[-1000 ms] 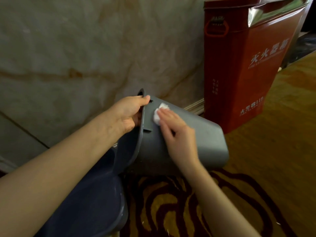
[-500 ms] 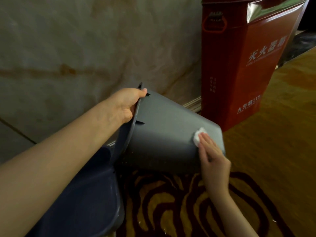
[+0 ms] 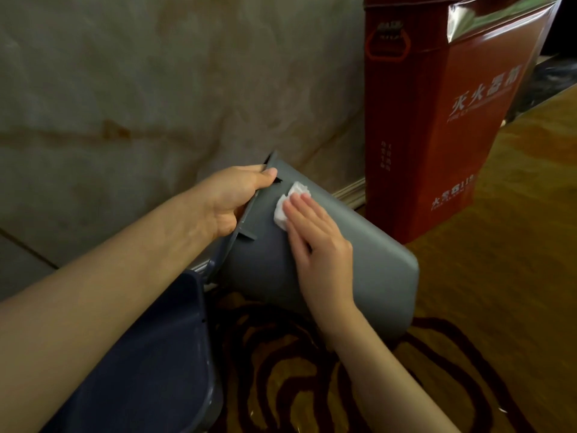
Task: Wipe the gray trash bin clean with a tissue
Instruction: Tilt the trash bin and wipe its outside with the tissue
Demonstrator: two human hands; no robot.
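The gray trash bin (image 3: 371,264) lies tipped on its side over the carpet, its bottom pointing right. My left hand (image 3: 232,198) grips the bin's rim at the top left, fingers curled over the edge. A crumpled white tissue (image 3: 288,204) is pressed against the bin's outer wall just below the rim. My right hand (image 3: 318,242) lies flat on the wall with its fingertips on the tissue.
A dark blue bin (image 3: 150,364) sits at the lower left, touching the gray bin's rim. A tall red box (image 3: 437,114) with white characters stands at the right against the marble wall (image 3: 125,89). The patterned brown carpet (image 3: 487,307) covers the floor.
My right hand slid the tissue from near the rim down to the bin's bottom edge, then back up to just below the rim. My left hand kept its grip on the rim.
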